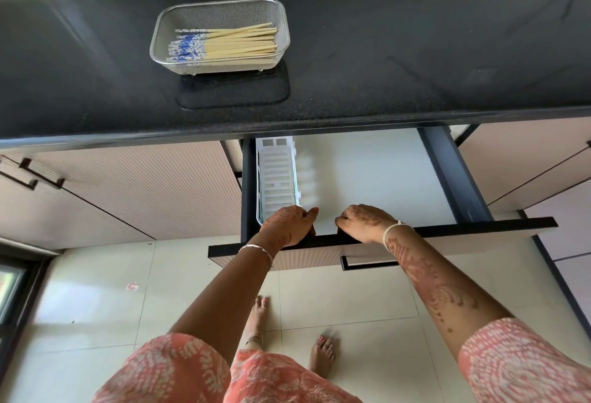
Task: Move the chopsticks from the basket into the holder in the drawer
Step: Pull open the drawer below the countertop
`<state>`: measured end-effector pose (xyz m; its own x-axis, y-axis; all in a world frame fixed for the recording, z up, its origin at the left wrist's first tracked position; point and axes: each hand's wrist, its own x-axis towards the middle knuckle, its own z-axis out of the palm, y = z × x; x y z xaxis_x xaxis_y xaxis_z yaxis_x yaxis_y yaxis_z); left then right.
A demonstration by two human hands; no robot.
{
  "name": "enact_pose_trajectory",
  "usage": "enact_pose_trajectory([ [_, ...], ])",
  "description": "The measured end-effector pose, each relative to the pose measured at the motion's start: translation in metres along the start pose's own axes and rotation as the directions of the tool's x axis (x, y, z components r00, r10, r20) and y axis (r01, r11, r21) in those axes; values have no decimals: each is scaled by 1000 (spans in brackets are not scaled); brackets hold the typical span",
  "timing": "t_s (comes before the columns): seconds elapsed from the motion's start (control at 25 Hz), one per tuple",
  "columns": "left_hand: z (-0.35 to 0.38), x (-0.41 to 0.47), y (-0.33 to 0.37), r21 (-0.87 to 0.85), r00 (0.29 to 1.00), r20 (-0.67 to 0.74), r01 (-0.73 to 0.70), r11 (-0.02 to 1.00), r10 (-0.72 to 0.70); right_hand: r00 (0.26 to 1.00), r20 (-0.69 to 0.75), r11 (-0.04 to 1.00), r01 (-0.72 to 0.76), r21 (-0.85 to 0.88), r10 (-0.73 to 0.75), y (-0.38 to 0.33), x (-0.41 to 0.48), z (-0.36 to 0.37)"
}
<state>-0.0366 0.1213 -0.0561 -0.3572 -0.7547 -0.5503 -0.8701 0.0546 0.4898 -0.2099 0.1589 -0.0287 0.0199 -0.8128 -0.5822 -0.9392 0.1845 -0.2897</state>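
Note:
A steel mesh basket [220, 12] stands on the black counter and holds several chopsticks [236, 42] with blue-and-white patterned ends pointing left. Below the counter a drawer [447, 226] is pulled out. Along its left side lies a white slotted holder [276, 175], with nothing in it. My left hand [289, 225] grips the drawer's front edge just by the holder's near end. My right hand [364, 223] grips the same edge a little to the right.
The black counter [415, 60] juts out over the back of the drawer. Closed cabinet doors with dark handles flank the drawer on both sides. My bare feet stand on the pale tiled floor [96, 306] under the drawer front.

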Motion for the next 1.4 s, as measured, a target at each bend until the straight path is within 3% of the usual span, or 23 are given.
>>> enact_pose_trajectory([
  [0.4, 7, -8, -3, -134, 969, 238, 104, 986, -70, 978, 205, 999, -30, 30, 23, 0, 10, 12],
  [0.64, 11, -14, -3, -249, 946, 304, 196, 948, -115, 964, 260, 977, -10, 214, -48, -5, 10, 27],
  [0.76, 11, -14, -9, -396, 976, 176, 188, 899, -127, 985, 147, 977, 64, 202, -95, -6, 13, 34],
  [0.88, 13, -14, -21, -488, 989, -48, 99, 867, -140, 993, -18, 980, 114, 162, -113, -7, 16, 42],
  [1.0, 13, -23, -29, -455, 955, -237, 51, 889, -176, 978, -169, 968, 157, 194, -125, -12, 16, 51],
  [1.12, 12, -34, -35, -449, 889, -404, 10, 893, -213, 963, -227, 972, 181, 149, -145, -15, 16, 59],
  [1.4, 14, -45, -36, -431, 880, -411, 41, 901, -236, 976, -178, 976, 155, 150, -128, -12, 10, 70],
])
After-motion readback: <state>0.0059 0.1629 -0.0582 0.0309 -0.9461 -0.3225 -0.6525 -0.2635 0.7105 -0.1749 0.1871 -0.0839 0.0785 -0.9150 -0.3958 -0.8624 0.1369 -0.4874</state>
